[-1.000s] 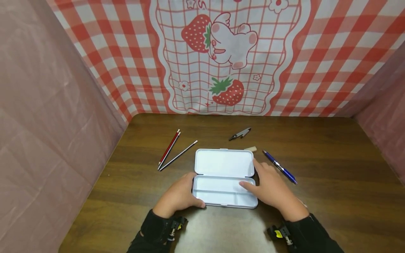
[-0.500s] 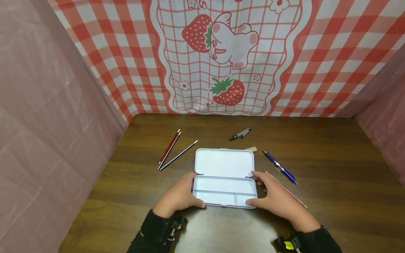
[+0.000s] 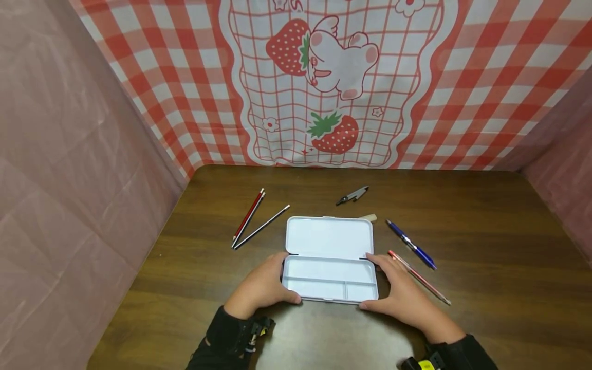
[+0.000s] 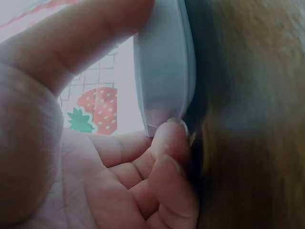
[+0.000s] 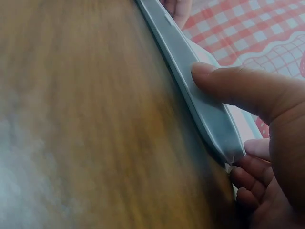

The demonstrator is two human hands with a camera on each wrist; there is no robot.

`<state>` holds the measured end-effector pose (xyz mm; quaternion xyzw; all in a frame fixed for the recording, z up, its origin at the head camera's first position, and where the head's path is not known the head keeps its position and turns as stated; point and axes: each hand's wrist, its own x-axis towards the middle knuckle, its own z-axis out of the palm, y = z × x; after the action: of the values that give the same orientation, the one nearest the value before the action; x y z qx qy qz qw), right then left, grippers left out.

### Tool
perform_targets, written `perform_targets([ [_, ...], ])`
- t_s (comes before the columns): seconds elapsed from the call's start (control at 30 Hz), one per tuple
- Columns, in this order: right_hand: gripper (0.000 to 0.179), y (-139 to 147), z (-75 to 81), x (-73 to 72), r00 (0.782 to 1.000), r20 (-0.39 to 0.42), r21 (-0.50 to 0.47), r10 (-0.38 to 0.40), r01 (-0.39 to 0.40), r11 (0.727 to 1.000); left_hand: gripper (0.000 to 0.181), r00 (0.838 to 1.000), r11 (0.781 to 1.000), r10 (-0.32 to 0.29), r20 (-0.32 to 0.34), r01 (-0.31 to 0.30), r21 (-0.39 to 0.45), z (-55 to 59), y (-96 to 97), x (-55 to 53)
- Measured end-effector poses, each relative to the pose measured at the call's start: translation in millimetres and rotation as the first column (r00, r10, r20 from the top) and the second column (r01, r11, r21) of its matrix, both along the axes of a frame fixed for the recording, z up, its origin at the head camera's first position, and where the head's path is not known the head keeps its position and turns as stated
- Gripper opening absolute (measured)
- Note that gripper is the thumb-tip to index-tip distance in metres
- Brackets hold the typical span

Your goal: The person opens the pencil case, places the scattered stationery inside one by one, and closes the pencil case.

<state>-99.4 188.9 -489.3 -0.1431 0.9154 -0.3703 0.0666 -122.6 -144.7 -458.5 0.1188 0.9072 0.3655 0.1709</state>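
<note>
A red-and-white checked cloth printed with strawberries hangs behind a brown wooden counter, with pink drapes at both sides. The person's left grip is partly closed around the left end of a white case, thumb against its front edge and fingers bent about the end. The right grip holds the opposite end likewise, thumb on the front edge and fingers at the side. The case sits level between the 2 grips, its lid folded back away from the person, its tray showing 3 compartments. Just beside the right grip lies a red pen; a blue pen lies beyond it. A pale block is partly hidden behind the lid's far right corner, and a grey compass lies farther back. Left of the lid are 1 red pencil and 2 dark, white-striped pencils.
</note>
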Motion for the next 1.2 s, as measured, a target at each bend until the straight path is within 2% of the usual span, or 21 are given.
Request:
perform_targets([
  [0.43, 0.108, 3, -0.7, 1.9, 1.0, -0.014, 0.005, -0.016, 0.016, 1.0, 0.092, 0.998, 0.999, -0.038, -0.057, 0.037, -0.019, 3.6, 7.5, -0.9],
  [0.53, 0.108, 3, -0.2, 2.1, 1.0, -0.017, 0.007, -0.017, 0.017, 1.0, 0.088, 0.998, 0.998, -0.05, -0.03, 0.05, -0.027, 10.9, 2.7, -2.2],
  [0.67, 0.107, 2, 0.2, 2.1, 0.999, -0.032, 0.006, -0.009, 0.009, 1.0, 0.082, 0.999, 0.994, -0.029, -0.017, 0.027, -0.109, 25.3, -10.7, -8.6],
  [0.77, 0.107, 1, 0.4, 2.4, 0.999, -0.036, 0.001, -0.007, 0.007, 1.0, 0.088, 0.998, 0.986, -0.013, -0.057, 0.004, -0.165, 34.0, -21.0, -14.8],
  [0.83, 0.107, 1, 0.7, 2.5, 0.999, -0.036, 0.001, -0.006, 0.006, 1.0, 0.092, 0.995, 0.984, -0.03, -0.099, 0.012, -0.177, 37.6, -26.5, -18.3],
  [0.9, 0.107, 0, 1.0, 2.5, 0.999, -0.036, -0.002, -0.005, 0.005, 1.0, 0.085, 0.986, 0.979, -0.072, -0.152, 0.041, -0.199, 39.4, -30.4, -22.1],
  [0.97, 0.107, 1, 1.1, 2.4, 0.999, -0.04, -0.003, -0.002, 0.002, 1.0, 0.076, 0.97, 0.967, -0.126, -0.209, 0.073, -0.245, 39.5, -33.2, -26.0],
  [1.1, 0.107, 1, 1.2, 2.0, 0.999, -0.034, -0.011, -0.001, 0.001, 1.0, 0.059, 0.929, 0.922, -0.219, -0.3, 0.096, -0.375, 36.8, -37.2, -35.2],
  [1.2, 0.107, 1, 1.1, 1.5, 1.0, -0.029, -0.011, 0.0, 0.0, 1.0, 0.051, 0.891, 0.887, -0.28, -0.359, 0.097, -0.451, 33.4, -40.6, -44.5],
])
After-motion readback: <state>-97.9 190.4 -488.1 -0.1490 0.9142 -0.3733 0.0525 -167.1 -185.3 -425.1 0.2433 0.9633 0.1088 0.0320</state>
